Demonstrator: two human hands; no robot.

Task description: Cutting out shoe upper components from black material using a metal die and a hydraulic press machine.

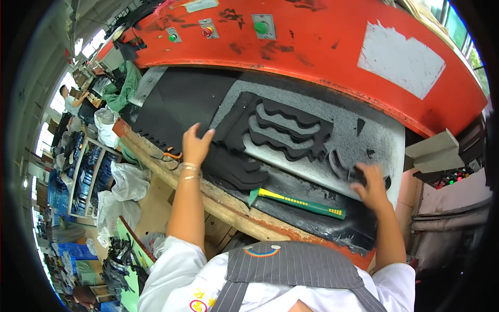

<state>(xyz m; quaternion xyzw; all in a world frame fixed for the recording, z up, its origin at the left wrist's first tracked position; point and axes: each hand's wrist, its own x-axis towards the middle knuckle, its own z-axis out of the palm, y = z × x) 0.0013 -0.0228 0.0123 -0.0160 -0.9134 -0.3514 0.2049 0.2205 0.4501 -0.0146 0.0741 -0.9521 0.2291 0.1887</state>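
Observation:
My left hand (pixel 196 147), thumb and fingers apart and nothing in them, is over the near edge of a black sheet (pixel 179 99). On the right, my right hand (pixel 372 188) is spread beside a curved dark strip (pixel 339 165) at the pad's near edge; its fingertips are slightly blurred. Between the hands, a black sheet with wavy cut-outs (pixel 282 126) lies on the grey speckled pad (pixel 332 99). A pile of black cut pieces (pixel 234 170) rests just right of my left wrist. Near me lies a green-and-yellow handled hammer (pixel 301 203).
A red machine beam (pixel 312 52) with green and red buttons spans the far side. Orange-handled scissors (pixel 171 155) lie on the wooden front edge (pixel 228 208). Black scraps (pixel 360 126) dot the pad. Bags and a rack (pixel 88 177) stand left, where another person (pixel 73 101) works.

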